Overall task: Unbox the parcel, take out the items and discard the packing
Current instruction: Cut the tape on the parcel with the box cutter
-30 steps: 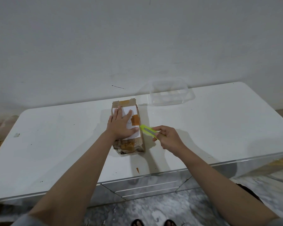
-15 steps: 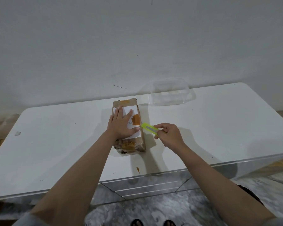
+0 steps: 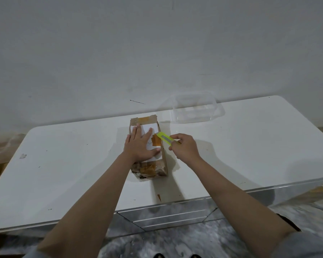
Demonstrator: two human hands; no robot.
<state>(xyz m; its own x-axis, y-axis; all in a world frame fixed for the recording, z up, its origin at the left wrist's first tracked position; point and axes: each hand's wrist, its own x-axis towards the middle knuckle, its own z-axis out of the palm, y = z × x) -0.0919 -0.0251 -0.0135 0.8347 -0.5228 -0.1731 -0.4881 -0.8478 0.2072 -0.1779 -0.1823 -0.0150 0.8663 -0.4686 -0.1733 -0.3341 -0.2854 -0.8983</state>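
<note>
White bench (image 3: 63, 164), small scuff marks on its left part, well left of the left hand. Left hand (image 3: 141, 146) lies flat on top of the parcel (image 3: 149, 146), fingers (image 3: 137, 130) straight and spread over the white label (image 3: 153, 127), pressing the box down; not curled round anything. Parcel is a brown cardboard box with orange tape, lying lengthwise under that palm, near end crumpled and torn just below the wrist. Just right of the left thumb, the tip of the yellow-green box cutter (image 3: 165, 139) meets the parcel's right top edge by an orange tape patch. Right hand (image 3: 185, 148) grips the cutter handle, fingers clamped round it, beside the parcel's right side. Cannot tell whether the blade is out. Clear plastic container (image 3: 196, 108) sits farther back, beyond the right hand, apart from everything. Step in hand, judged: opening stage, slitting the tape; nothing is out yet. Next move probably calls for drawing the cutter along the taped edge with shallow depth, left hand holding firm and thumb kept off the cutting line.
</note>
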